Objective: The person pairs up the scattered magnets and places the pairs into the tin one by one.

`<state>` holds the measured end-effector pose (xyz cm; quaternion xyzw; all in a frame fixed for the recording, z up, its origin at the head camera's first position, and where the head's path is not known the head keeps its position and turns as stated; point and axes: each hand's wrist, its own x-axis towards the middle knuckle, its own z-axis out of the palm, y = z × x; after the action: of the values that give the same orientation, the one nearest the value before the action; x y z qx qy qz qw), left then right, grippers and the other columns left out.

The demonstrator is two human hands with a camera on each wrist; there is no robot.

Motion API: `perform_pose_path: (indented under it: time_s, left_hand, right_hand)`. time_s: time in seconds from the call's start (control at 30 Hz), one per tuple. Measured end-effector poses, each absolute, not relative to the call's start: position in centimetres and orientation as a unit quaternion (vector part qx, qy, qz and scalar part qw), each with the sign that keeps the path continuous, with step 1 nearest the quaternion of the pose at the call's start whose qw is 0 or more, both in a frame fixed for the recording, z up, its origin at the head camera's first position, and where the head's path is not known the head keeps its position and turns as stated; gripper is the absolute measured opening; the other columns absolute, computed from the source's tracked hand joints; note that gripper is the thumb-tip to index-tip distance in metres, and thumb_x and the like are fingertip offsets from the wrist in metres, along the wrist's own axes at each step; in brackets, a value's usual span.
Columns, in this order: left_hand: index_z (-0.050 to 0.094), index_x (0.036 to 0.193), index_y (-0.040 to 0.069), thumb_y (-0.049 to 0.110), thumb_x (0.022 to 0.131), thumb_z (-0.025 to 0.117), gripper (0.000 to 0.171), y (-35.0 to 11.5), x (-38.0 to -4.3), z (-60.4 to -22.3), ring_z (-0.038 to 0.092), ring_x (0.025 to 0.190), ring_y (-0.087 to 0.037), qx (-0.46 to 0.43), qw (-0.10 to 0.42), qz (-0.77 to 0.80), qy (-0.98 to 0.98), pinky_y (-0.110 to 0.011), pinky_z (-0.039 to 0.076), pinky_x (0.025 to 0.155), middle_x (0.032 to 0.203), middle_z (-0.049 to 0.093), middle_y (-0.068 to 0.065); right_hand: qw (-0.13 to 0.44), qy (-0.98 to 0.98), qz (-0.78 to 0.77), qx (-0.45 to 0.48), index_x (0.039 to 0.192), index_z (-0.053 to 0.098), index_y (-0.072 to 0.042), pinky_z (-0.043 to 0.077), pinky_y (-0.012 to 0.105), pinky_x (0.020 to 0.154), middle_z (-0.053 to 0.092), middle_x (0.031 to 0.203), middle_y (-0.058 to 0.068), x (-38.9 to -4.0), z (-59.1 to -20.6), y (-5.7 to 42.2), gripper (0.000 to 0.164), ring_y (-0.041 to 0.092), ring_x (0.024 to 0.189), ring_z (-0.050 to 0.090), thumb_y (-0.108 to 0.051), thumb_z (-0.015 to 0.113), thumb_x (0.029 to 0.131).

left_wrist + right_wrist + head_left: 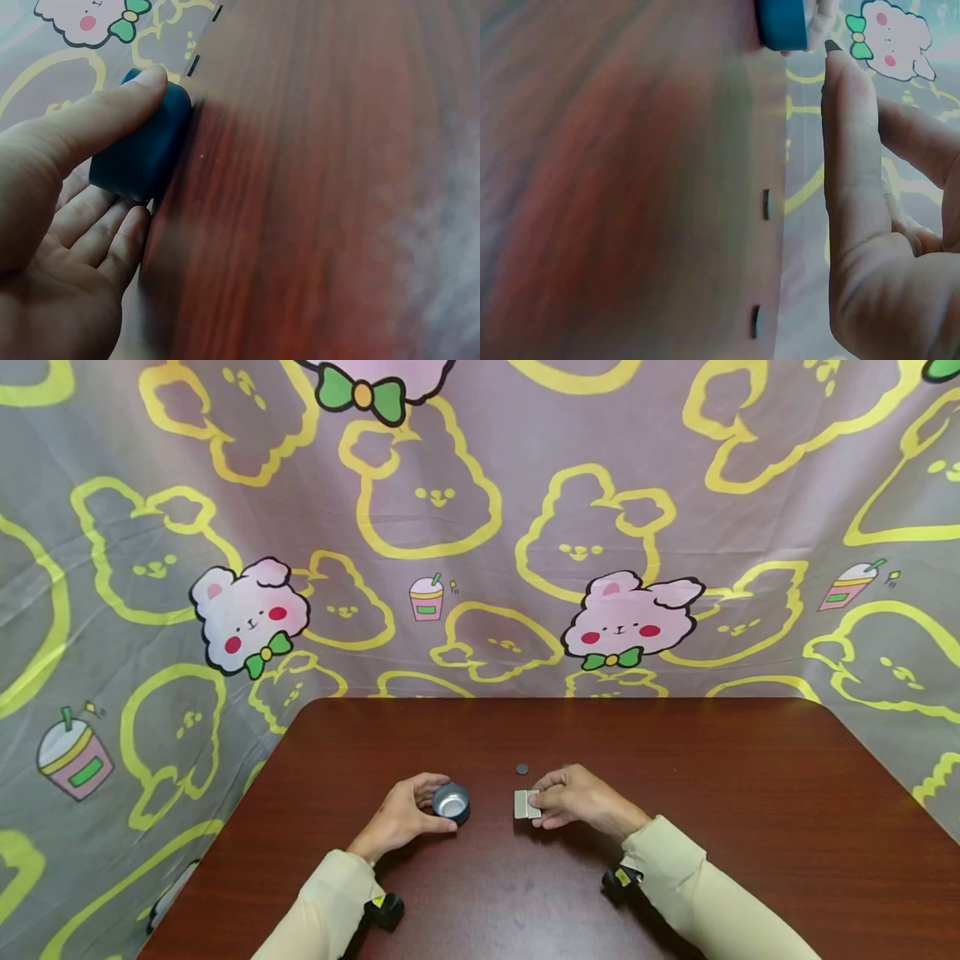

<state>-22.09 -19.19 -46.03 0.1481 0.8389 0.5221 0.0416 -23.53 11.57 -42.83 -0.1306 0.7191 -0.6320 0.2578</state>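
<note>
In the head view my left hand [405, 814] holds a small round blue tin [451, 805] with a silvery inside, open side up on the table. The left wrist view shows the thumb [112, 124] against the blue wall of the tin [142, 146], with fingers on the other side. To its right, my right hand [581, 797] pinches a small pale square piece [522, 805] with a line down its middle. This piece cannot be made out in the right wrist view, where the right hand [885, 225] hides it.
A small dark disc [522, 769] lies behind the pale piece. A second disc [566, 767] shows partly behind the right hand. Both stand on the brown table [480, 893], which a patterned cloth [480, 568] surrounds at the back and sides.
</note>
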Motion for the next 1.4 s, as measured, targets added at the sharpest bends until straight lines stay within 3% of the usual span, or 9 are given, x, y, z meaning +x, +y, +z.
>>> perform_pose_path:
  time_s: [0.33,0.67,1.4]
  left_hand:
    - [0.063,0.127,-0.004,0.006,0.068,0.093,0.067,-19.2,-22.1,-46.2,0.064,0.109,-0.03,0.138,0.031,0.518,0.843,-0.039,0.053,0.093,0.122,0.067,-0.014]
    - [0.065,0.124,0.002,0.008,0.067,0.093,0.064,-19.3,-22.3,-46.2,0.065,0.107,-0.026,0.123,0.039,0.518,0.846,-0.044,0.052,0.093,0.118,0.068,-0.01]
    - [0.064,0.125,-0.002,0.006,0.067,0.093,0.066,-19.4,-22.5,-46.3,0.065,0.107,-0.027,0.13,0.037,0.521,0.843,-0.038,0.054,0.092,0.119,0.068,-0.013]
  right_hand:
    - [0.263,0.705,-0.645,-0.131,0.115,0.061,0.018,0.059,0.024,0.064,0.068,0.091,0.02,-24.3,-42.7,9.1,0.032,0.019,0.072,0.072,-0.003,0.069,0.091]
    - [0.262,0.704,-0.649,-0.119,0.11,0.064,0.016,0.059,0.025,0.063,0.07,0.083,0.016,-24.8,-42.7,6.9,0.027,0.02,0.072,0.073,0.0,0.07,0.09]
    - [0.273,0.686,-0.667,-0.102,0.112,0.063,0.019,0.058,0.022,0.062,0.07,0.084,0.015,-25.6,-43.1,3.7,0.025,0.015,0.068,0.071,0.004,0.066,0.092]
